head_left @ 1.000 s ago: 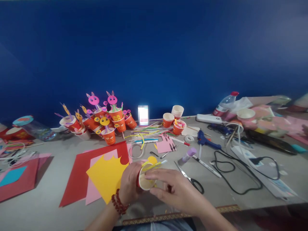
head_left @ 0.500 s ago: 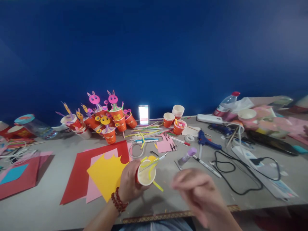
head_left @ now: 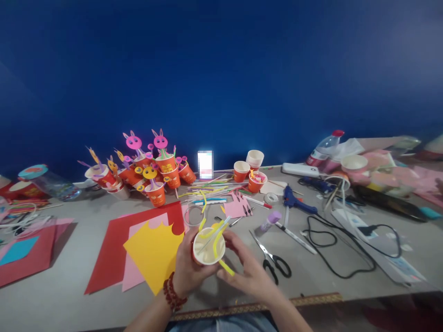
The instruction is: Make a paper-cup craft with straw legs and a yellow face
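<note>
A red paper cup with a pale inside point(head_left: 205, 255) is between my hands, its mouth facing me. My left hand point(head_left: 187, 267), with a dark red bead bracelet on the wrist, is wrapped round its left side. My right hand point(head_left: 244, 267) closes on its right side, the thumb by the end of a bent yellow pipe cleaner point(head_left: 226, 267) that hangs over the rim. A thin, pale translucent stick point(head_left: 219, 228) stands slanted in the cup. Black-handled scissors point(head_left: 272, 257) lie spread to the right of my right hand.
Yellow paper point(head_left: 152, 253) lies over pink and red sheets on the left. Several decorated cups point(head_left: 155, 196) stand behind. A purple-capped glue stick point(head_left: 270, 221), a blue glue gun point(head_left: 296, 201) and a black cable point(head_left: 341, 275) are to the right, with a clear bottle point(head_left: 323, 150) further back.
My right hand has come left and inward onto the cup, uncovering the scissors. My left hand still holds the cup, and a pen beyond the rim shows more clearly.
</note>
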`<state>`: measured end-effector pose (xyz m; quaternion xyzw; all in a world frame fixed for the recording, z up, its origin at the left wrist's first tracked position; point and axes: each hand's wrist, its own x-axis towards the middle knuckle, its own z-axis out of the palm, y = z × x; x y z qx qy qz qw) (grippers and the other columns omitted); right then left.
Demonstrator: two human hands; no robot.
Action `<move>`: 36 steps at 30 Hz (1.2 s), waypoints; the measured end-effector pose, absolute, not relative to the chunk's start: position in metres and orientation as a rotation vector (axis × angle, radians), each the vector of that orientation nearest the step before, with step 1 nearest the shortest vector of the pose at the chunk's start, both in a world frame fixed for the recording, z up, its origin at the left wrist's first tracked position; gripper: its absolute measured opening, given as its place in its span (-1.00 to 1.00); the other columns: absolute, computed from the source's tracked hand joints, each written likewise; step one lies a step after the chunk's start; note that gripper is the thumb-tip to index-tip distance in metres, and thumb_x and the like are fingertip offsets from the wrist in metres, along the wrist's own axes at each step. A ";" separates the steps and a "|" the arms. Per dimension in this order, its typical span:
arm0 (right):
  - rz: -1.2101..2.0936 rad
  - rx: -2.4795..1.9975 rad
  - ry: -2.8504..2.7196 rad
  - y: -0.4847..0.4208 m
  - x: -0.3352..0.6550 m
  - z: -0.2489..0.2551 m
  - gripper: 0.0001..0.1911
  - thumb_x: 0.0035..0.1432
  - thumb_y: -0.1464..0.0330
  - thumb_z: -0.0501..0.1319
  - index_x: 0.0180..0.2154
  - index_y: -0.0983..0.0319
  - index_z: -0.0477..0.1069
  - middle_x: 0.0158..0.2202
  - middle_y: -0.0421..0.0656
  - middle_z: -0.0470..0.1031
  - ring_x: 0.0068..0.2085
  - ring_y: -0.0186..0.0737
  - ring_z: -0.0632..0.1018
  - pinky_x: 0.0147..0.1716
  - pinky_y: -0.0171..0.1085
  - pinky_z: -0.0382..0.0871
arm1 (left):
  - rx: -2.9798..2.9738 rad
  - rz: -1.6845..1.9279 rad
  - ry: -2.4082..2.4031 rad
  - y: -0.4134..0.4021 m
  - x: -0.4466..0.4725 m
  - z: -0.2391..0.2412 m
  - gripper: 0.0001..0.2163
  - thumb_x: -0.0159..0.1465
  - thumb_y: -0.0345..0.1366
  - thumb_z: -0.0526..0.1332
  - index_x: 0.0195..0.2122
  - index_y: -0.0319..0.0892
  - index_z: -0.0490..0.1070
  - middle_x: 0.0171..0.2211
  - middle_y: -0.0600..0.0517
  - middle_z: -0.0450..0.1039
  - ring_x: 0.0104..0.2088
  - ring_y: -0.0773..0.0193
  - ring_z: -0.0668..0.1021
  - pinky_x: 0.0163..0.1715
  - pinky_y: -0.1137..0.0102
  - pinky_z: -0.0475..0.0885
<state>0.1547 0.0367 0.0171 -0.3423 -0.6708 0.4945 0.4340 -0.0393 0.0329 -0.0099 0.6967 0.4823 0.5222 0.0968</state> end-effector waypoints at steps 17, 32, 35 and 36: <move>1.045 -0.850 -1.722 0.031 0.149 0.014 -0.29 0.12 0.30 0.39 0.25 0.08 0.17 0.20 0.02 0.36 0.09 -0.02 0.52 0.04 -0.16 0.48 | 1.932 1.633 1.362 0.032 -0.023 0.010 -0.28 -0.01 0.32 0.30 -0.02 -0.17 0.42 -0.26 -0.08 0.60 -0.36 0.06 0.65 -0.38 0.26 0.58; 1.069 -0.823 -1.678 0.030 0.144 0.015 -0.25 0.14 0.04 0.35 0.26 0.12 0.17 0.19 0.05 0.37 0.15 0.06 0.49 0.04 -0.17 0.47 | 1.999 1.780 1.457 0.028 -0.025 -0.015 -0.27 0.09 0.19 0.32 0.15 -0.18 0.27 -0.09 -0.17 0.54 -0.20 -0.03 0.64 -0.27 0.18 0.59; 1.053 -0.824 -1.673 0.029 0.144 0.015 -0.25 0.14 0.03 0.36 0.25 0.14 0.18 0.17 0.06 0.39 0.11 0.06 0.51 0.01 -0.17 0.49 | 1.993 1.741 1.424 0.029 -0.024 -0.010 -0.27 0.10 0.24 0.27 0.15 -0.17 0.28 -0.12 -0.15 0.55 -0.24 -0.01 0.65 -0.30 0.19 0.58; 1.048 -0.826 -1.671 0.029 0.144 0.015 -0.25 0.13 0.04 0.36 0.25 0.14 0.18 0.17 0.06 0.39 0.10 0.06 0.52 0.01 -0.16 0.49 | 1.992 1.725 1.409 0.029 -0.023 -0.008 -0.27 0.11 0.26 0.25 0.14 -0.17 0.30 -0.14 -0.14 0.55 -0.26 0.00 0.65 -0.32 0.20 0.57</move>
